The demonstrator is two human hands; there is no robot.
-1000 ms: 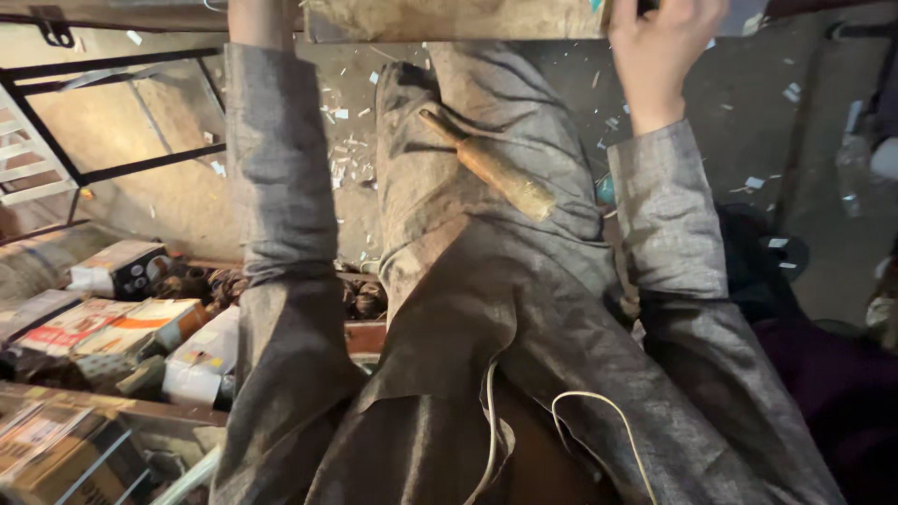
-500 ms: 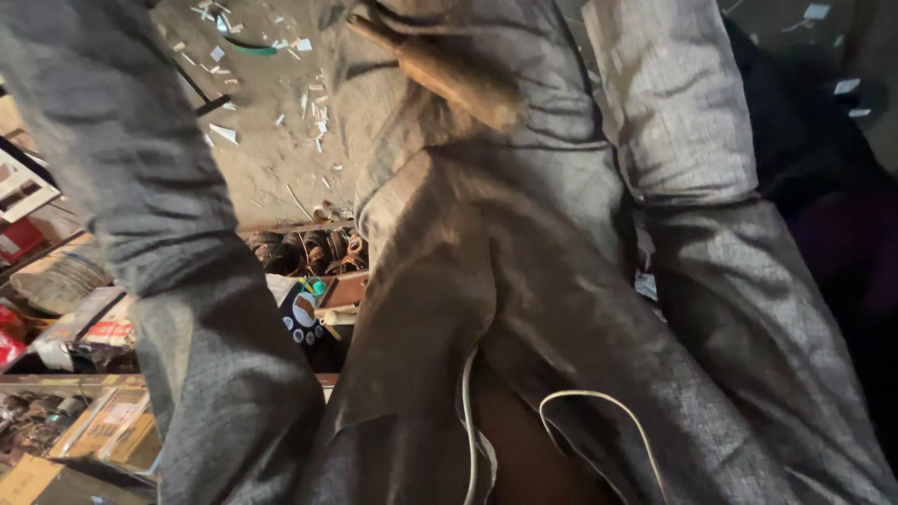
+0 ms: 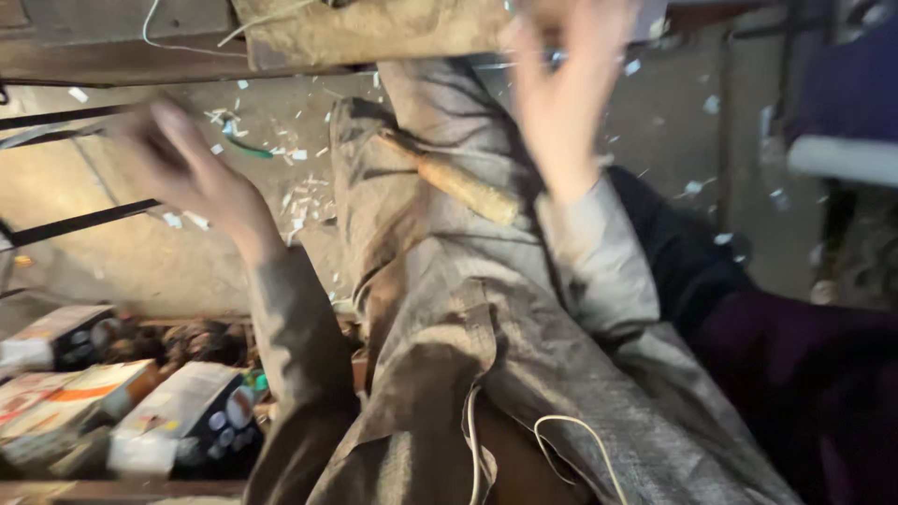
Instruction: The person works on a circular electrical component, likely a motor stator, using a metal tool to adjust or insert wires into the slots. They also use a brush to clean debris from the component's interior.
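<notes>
**A:** Head view, status?

**B:** My left hand [image 3: 192, 178] is up in front of me, fingers spread loose, gripping nothing. Motion-blurred. A second ago only the sleeve showed there, hand out of frame at the top. So it has dropped back into view, empty.

**A:** Right?

**B:** My right hand [image 3: 561, 103] is raised near the wooden edge [image 3: 374, 33] at the top, fingers open and blurred. Nothing visibly in it, though the fingertips are too smeared to be sure about contact with the wood. A second ago it sat at about the same height against that edge, so it has barely moved.

**A:** Wooden handle?

**B:** The wooden handle [image 3: 458, 182] lies on my grey coat [image 3: 486, 327], between the hands and below the right one, slanting down towards the right wrist. Neither hand touches it. Same place on the coat as a second ago.

**A:** Surroundings?

**B:** Cardboard boxes [image 3: 122, 411] lie low, under the left forearm. White scraps [image 3: 281, 178] litter the floor just right of the left hand. A thin white cable [image 3: 571, 430] loops over the coat, well below both hands.

**A:** Net?

**B:** Both hands free, handle untouched. I'd read that as nothing picked up yet.
</notes>
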